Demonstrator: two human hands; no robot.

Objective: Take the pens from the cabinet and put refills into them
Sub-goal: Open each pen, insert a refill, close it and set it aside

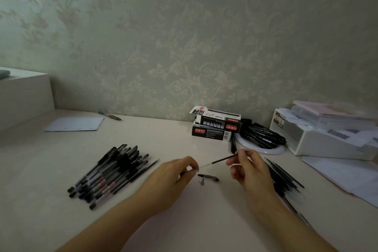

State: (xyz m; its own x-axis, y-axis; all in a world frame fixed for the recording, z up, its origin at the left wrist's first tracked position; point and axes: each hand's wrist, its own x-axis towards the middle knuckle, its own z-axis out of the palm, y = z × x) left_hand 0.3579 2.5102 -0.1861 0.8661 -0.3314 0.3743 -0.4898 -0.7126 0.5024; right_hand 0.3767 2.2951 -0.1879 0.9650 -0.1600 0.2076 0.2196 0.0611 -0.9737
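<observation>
Above the middle of the white desk point(184, 221) I hold a thin black refill point(219, 161) slanting up to the right. My right hand point(248, 166) pinches its upper end. My left hand point(176, 174) pinches the lower, clear end, where a dark pen part shows under my fingers. Below the refill a black pen cap point(208, 177) and a small grey tip piece point(202, 181) lie on the desk. A heap of several capped black pens point(110, 172) lies to the left. Loose black refills point(286, 178) lie to the right, partly hidden by my right hand.
Two stacked black refill boxes point(215, 126) stand at the wall, the upper one open. A white plate point(263, 146) with black pen parts sits beside them. A white organiser point(327, 135) and papers point(347, 176) fill the right. A blue sheet point(75, 124), a pen point(110, 116) and a raised white ledge point(24, 96) are at left.
</observation>
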